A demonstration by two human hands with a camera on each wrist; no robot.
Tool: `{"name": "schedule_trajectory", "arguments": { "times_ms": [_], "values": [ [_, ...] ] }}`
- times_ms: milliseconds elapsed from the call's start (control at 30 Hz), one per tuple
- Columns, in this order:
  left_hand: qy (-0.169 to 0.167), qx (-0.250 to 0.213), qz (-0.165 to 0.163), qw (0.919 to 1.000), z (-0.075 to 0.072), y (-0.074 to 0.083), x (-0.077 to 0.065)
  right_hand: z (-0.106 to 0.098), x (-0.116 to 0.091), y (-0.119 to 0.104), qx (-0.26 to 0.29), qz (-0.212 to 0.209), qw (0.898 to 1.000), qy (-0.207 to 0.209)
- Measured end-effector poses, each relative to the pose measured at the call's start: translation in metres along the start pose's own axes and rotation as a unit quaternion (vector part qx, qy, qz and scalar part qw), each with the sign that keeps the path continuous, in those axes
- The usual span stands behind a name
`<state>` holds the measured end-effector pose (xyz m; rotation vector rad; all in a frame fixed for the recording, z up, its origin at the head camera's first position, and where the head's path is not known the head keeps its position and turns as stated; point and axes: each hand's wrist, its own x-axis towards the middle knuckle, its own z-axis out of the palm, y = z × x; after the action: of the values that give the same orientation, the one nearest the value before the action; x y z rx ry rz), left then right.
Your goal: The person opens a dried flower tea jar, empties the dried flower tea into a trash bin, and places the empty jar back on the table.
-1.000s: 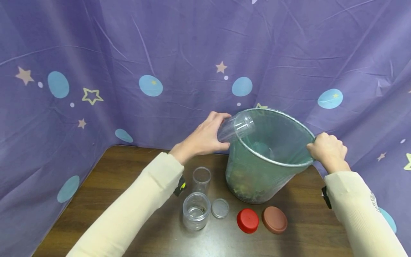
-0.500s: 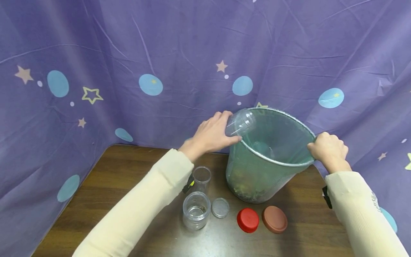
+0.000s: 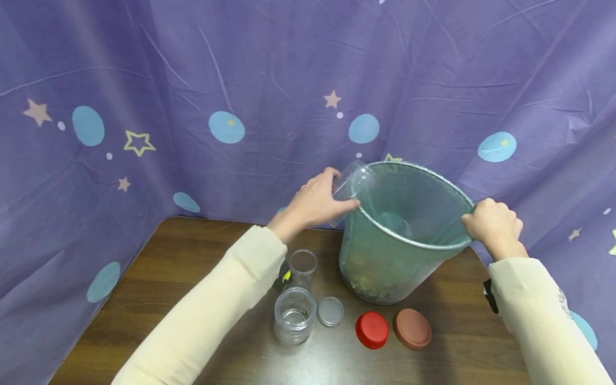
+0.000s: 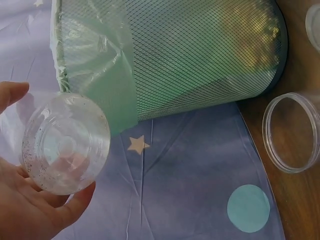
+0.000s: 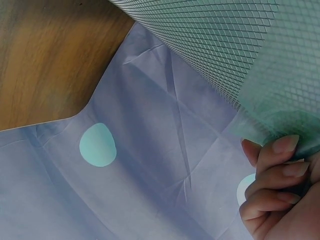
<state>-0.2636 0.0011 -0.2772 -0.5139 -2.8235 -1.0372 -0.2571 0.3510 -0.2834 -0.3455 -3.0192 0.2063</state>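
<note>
My left hand holds a clear plastic jar, tilted with its mouth over the left rim of a mesh wastebasket. Specks cling inside the jar, whose round base faces the left wrist camera. A thin green bag lines the wastebasket and folds over its rim; yellowish and dark bits show through the mesh low down. The basket leans to the right, where my right hand grips its rim. In the right wrist view curled fingers bunch the green liner at that rim.
On the wooden table stand two open clear jars, a narrow one behind a wider one with small bits inside. Beside them lie a clear grey lid, a red lid and a brown lid. A purple curtain hangs behind.
The left hand carried the jar a little right, further over the rim, then drew it slightly back; the jar's tilt shifted. The right hand and wastebasket stay nearly still.
</note>
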Motion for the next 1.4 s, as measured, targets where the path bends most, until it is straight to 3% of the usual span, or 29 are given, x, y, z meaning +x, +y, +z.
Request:
{"name": "schedule_trajectory", "arguments": {
  "times_ms": [433, 933, 1400],
  "values": [
    [0.001, -0.068, -0.025, 0.9973, -0.006, -0.02, -0.008, 0.0, 0.001, 0.001, 0.004, -0.001, 1.0, 0.001],
    [0.012, -0.119, -0.037, 0.9922, -0.013, -0.048, -0.03, 0.002, 0.002, 0.002, 0.008, 0.007, 1.0, -0.005],
    [0.038, -0.134, -0.053, 0.9888, -0.016, -0.08, -0.046, 0.003, 0.001, 0.004, 0.016, 0.01, 1.0, -0.001]
  ]
}}
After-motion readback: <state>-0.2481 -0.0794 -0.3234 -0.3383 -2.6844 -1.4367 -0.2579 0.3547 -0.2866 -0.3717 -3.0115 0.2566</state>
